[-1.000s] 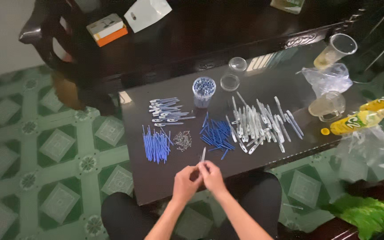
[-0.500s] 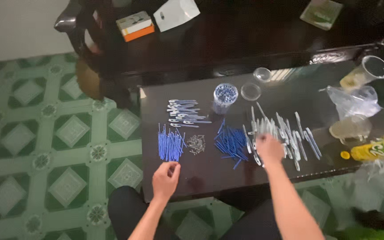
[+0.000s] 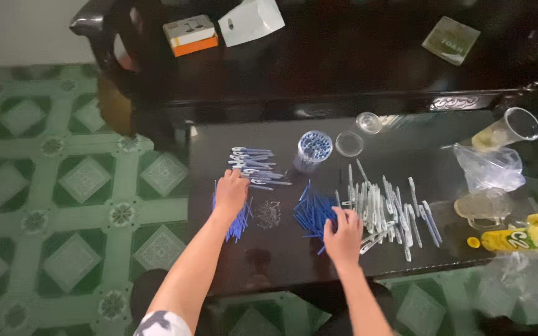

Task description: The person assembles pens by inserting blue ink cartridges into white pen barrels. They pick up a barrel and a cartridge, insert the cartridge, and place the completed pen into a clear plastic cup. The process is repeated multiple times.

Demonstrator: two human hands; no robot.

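Blue rods (image 3: 239, 219) lie in a loose pile at the left of the tabletop (image 3: 281, 261), under the left hand (image 3: 231, 191). That hand rests palm down on the pile with fingers bent; whether it grips a rod cannot be told. A second pile of blue tubes (image 3: 311, 213) lies near the middle of the tabletop, just left of the right hand (image 3: 343, 235). The right hand also lies palm down, fingers spread loosely, at the edge of the white barrels (image 3: 381, 208); whether it holds a part cannot be told.

Parts appear sorted by kind into separate piles, which would keep each kind within reach of one hand. Between the two blue piles lies a small heap of springs (image 3: 269, 214), apart from both hands. Beyond the left hand lie finished pens (image 3: 253, 165) in a rough row, white with blue clips.

A clear cup (image 3: 312, 149) filled with blue parts stands behind the middle pile. Just beside it lie a clear lid (image 3: 349, 144) and a smaller cup (image 3: 368, 122). At the right stand a plastic bag (image 3: 490, 168), a glass mug (image 3: 486, 208) and a yellow bottle (image 3: 521, 236) on its side. These stand well apart from the hands and block neither. A green tiled floor (image 3: 63, 199) shows at the left.
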